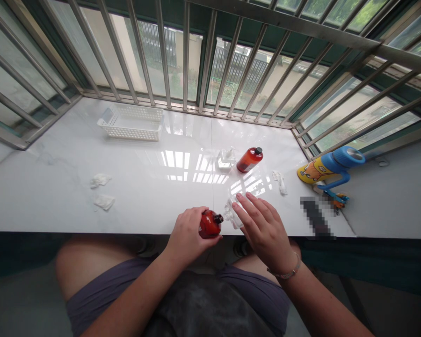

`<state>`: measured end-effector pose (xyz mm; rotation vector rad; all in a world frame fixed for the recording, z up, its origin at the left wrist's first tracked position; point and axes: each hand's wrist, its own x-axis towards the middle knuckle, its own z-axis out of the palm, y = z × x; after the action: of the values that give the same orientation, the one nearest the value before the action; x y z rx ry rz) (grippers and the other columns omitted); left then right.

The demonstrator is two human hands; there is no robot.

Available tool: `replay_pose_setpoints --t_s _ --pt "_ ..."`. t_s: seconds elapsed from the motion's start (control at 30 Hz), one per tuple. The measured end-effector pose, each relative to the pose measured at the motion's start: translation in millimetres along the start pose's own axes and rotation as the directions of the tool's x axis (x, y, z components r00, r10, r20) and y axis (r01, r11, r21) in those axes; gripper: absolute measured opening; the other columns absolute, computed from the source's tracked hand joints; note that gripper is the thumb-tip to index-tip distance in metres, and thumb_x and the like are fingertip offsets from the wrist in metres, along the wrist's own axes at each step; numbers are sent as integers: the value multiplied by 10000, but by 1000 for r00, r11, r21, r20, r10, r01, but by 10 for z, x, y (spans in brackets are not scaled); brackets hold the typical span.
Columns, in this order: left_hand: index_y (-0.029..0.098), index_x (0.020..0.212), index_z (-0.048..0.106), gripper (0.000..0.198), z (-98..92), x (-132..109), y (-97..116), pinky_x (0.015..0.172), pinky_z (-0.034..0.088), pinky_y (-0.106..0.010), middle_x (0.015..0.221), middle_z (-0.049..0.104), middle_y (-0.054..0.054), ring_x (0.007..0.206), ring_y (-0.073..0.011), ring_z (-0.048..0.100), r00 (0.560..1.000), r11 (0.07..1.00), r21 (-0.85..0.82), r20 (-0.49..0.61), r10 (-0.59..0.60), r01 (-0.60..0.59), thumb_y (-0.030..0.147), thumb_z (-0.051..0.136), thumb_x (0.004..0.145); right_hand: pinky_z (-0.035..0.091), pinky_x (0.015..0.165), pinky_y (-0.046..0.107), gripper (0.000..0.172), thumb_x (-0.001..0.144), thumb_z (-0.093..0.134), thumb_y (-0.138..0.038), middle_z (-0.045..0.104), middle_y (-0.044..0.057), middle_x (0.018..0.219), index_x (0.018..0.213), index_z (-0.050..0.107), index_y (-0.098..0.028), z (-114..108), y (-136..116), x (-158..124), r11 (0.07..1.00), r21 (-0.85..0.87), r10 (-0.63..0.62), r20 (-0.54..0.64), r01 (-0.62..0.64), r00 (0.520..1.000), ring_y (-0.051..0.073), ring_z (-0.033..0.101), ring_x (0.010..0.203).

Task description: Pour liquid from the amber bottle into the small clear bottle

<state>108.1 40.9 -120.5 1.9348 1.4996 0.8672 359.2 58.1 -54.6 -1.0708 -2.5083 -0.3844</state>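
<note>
My left hand (187, 234) is wrapped round a red-brown bottle (209, 224), tilted with its open dark neck toward the right. In my right hand (264, 229) is a small clear bottle (235, 213), its neck pointing left at the mouth of the red-brown one. The two necks are very close; whether they touch I cannot tell. My right thumb is mostly hidden. Farther back on the white counter (143, 187) stands a second red-brown bottle (250, 160) with a black cap. Beside it is a small clear pump bottle (226, 160).
A white perforated basket (131, 124) sits at the back left. Crumpled tissues (104, 201) lie at left, another tissue (280, 182) at right. A yellow and blue flask (330, 166) and a blurred dark object (317, 219) are at right. Metal bars (185, 56) line the back.
</note>
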Motion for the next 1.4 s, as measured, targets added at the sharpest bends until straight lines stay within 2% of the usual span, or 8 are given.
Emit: replay_pose_setpoints --t_s 0.27,0.6,0.8,1.4 --pt "265 1326 575 730 -5 -17 9 1009 551 -517 1243 737 -87 1134 -335 705 1000 1000 -5 2 -10 10 392 976 730 423 1249 550 624 1018 573 -51 559 130 1649 1619 494 -197 -15 8 10 1000 -2 -6 19 6 1000 337 464 1579" --pt "273 1329 567 735 -14 -19 9 1019 549 -525 1248 735 -90 1144 -338 705 1000 1000 -11 -1 -8 8 396 976 731 426 1249 539 591 1016 632 -67 595 144 1616 1587 526 -178 -20 12 33 1000 -16 -18 5 18 1000 342 491 1560" --pt "277 1317 587 730 -18 -12 12 1005 564 -517 1234 746 -80 1132 -341 719 1000 1000 -8 -13 -4 3 397 984 716 425 1254 533 608 1030 624 -85 598 128 1616 1611 503 -217 -37 24 41 1000 -21 -11 4 11 1000 329 492 1562" --pt "268 1315 582 729 -24 -8 16 1012 562 -526 1241 749 -87 1136 -340 716 1000 1000 -7 -10 -4 4 391 983 719 436 1248 535 560 1049 619 -100 610 120 1602 1592 526 -201 -86 36 92 997 -54 -52 11 52 999 333 508 1551"
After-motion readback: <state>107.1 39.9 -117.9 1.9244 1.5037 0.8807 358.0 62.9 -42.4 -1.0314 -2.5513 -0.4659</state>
